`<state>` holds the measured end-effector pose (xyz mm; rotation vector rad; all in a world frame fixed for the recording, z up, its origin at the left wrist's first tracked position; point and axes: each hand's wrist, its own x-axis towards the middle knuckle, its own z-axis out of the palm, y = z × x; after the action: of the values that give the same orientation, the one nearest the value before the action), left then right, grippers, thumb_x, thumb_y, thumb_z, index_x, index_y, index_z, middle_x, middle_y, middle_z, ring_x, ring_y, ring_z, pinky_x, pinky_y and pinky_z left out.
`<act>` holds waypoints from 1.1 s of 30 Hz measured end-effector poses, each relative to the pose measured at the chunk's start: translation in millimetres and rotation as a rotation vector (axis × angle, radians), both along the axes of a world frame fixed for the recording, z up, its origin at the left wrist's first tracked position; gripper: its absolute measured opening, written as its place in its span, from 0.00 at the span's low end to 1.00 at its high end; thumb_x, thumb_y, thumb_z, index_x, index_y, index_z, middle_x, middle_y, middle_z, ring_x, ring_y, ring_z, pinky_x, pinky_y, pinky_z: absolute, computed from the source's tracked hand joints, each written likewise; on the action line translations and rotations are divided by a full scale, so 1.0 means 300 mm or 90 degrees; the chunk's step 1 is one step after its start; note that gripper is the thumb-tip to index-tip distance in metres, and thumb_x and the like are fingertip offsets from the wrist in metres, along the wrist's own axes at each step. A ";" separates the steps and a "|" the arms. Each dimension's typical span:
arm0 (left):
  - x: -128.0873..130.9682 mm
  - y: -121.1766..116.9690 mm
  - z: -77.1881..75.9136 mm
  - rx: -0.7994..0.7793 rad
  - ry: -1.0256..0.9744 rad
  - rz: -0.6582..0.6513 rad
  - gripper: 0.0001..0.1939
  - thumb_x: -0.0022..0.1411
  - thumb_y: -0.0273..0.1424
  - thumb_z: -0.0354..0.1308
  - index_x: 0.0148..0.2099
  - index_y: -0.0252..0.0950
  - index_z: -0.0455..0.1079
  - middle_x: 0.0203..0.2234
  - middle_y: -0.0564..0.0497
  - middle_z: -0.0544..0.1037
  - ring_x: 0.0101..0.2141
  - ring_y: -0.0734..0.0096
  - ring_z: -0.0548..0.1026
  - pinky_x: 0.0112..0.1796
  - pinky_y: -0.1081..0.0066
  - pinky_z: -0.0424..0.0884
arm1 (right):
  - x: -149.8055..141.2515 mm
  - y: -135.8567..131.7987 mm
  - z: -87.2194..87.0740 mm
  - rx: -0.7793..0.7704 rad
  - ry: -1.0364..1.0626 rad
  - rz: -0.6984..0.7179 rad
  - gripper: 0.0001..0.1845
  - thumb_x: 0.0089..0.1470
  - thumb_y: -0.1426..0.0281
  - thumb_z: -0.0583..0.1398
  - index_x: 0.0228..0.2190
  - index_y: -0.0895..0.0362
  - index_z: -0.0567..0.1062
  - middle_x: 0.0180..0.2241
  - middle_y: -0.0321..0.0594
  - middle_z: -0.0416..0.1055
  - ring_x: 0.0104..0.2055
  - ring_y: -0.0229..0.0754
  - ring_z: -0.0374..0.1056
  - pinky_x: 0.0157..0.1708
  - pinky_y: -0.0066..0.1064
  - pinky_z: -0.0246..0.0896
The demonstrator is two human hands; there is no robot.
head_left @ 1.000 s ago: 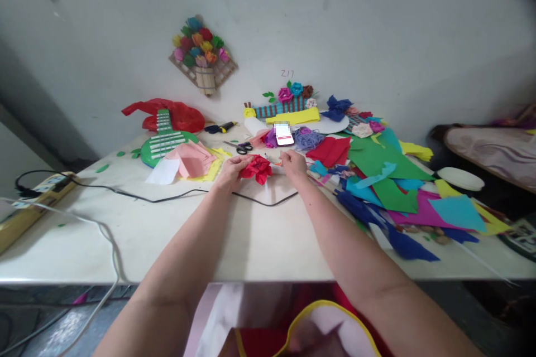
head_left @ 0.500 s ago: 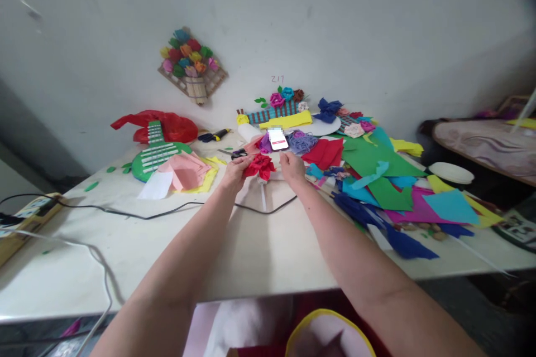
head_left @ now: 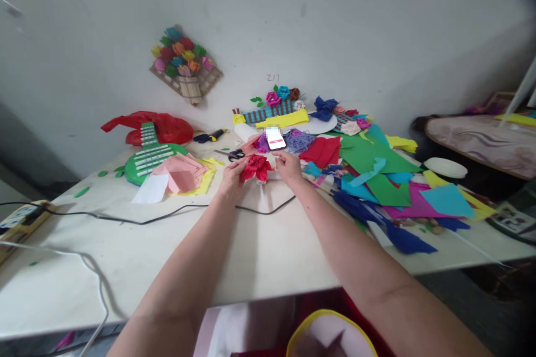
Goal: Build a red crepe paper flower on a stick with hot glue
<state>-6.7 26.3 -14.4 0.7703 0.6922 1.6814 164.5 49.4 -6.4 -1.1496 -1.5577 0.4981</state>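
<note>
A red crepe-paper flower (head_left: 255,169) with ruffled petals is pinched at its left side by my left hand (head_left: 234,174). Just right of the flower, my right hand (head_left: 288,166) is closed, thumb and fingers together; what it grips, if anything, is too small to make out. A thin whitish strip (head_left: 262,195) shows below the flower; whether it is joined to it I cannot tell. Behind my left hand lie black-handled scissors (head_left: 237,155). A phone (head_left: 276,139) with a lit screen stands tilted beyond both hands.
Coloured paper sheets (head_left: 377,156) are heaped at right, beside a white bowl (head_left: 445,168). On the left are a green paper guitar shape (head_left: 144,163), pink paper (head_left: 178,173) and a power strip (head_left: 20,223). A black cable (head_left: 142,222) crosses the table (head_left: 167,262). Yellow-black pliers (head_left: 211,135) lie behind.
The whole view has shifted slightly, so things appear a little further left. The left hand still holds the red flower; the right hand stays closed close beside it.
</note>
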 end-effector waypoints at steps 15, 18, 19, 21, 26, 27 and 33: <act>-0.032 -0.023 0.006 0.011 0.033 -0.011 0.18 0.36 0.29 0.75 0.33 0.31 0.79 0.28 0.45 0.82 0.27 0.69 0.79 0.34 0.71 0.74 | -0.003 0.002 -0.009 -0.009 -0.004 -0.003 0.21 0.52 0.74 0.53 0.45 0.58 0.79 0.25 0.39 0.74 0.30 0.43 0.70 0.40 0.36 0.66; -0.034 -0.030 0.013 0.009 0.038 -0.007 0.19 0.35 0.30 0.75 0.33 0.30 0.79 0.27 0.45 0.82 0.27 0.70 0.78 0.33 0.73 0.74 | -0.002 0.012 -0.019 0.010 0.022 0.034 0.23 0.51 0.76 0.53 0.45 0.57 0.79 0.25 0.37 0.74 0.30 0.42 0.70 0.40 0.35 0.66; -0.034 -0.031 0.016 0.010 0.042 -0.005 0.19 0.35 0.30 0.75 0.33 0.30 0.79 0.27 0.45 0.82 0.27 0.70 0.78 0.33 0.73 0.74 | -0.004 0.013 -0.020 0.014 0.033 0.049 0.23 0.50 0.77 0.53 0.44 0.56 0.79 0.27 0.37 0.75 0.31 0.41 0.71 0.40 0.34 0.66; -0.035 -0.032 0.020 0.012 0.054 -0.003 0.19 0.35 0.31 0.75 0.33 0.30 0.79 0.27 0.45 0.82 0.27 0.70 0.78 0.32 0.73 0.73 | -0.010 0.010 -0.019 0.016 0.051 0.075 0.24 0.48 0.78 0.53 0.44 0.55 0.79 0.30 0.38 0.76 0.34 0.41 0.71 0.41 0.34 0.67; -0.036 -0.029 0.030 0.009 0.060 0.020 0.17 0.35 0.31 0.75 0.32 0.31 0.79 0.27 0.46 0.81 0.27 0.70 0.78 0.33 0.72 0.74 | -0.022 -0.006 -0.003 -0.013 0.078 0.097 0.23 0.45 0.80 0.54 0.41 0.57 0.80 0.31 0.39 0.77 0.35 0.40 0.71 0.41 0.34 0.68; -0.036 -0.030 0.033 0.010 0.058 0.024 0.17 0.35 0.30 0.75 0.31 0.31 0.79 0.27 0.46 0.81 0.27 0.70 0.78 0.33 0.72 0.74 | -0.023 -0.007 -0.001 -0.021 0.085 0.099 0.22 0.45 0.79 0.54 0.41 0.57 0.80 0.31 0.39 0.77 0.34 0.40 0.71 0.41 0.34 0.68; -0.037 -0.037 0.046 0.000 0.106 0.042 0.20 0.33 0.33 0.76 0.31 0.31 0.79 0.25 0.46 0.81 0.26 0.69 0.77 0.31 0.71 0.73 | -0.031 -0.007 -0.003 -0.050 0.095 0.086 0.17 0.48 0.77 0.55 0.38 0.57 0.80 0.31 0.40 0.78 0.36 0.41 0.72 0.44 0.37 0.69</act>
<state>-17.7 15.1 -0.5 0.9037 0.8401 1.6890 155.3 47.4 -7.5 -1.0451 -1.5025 0.7253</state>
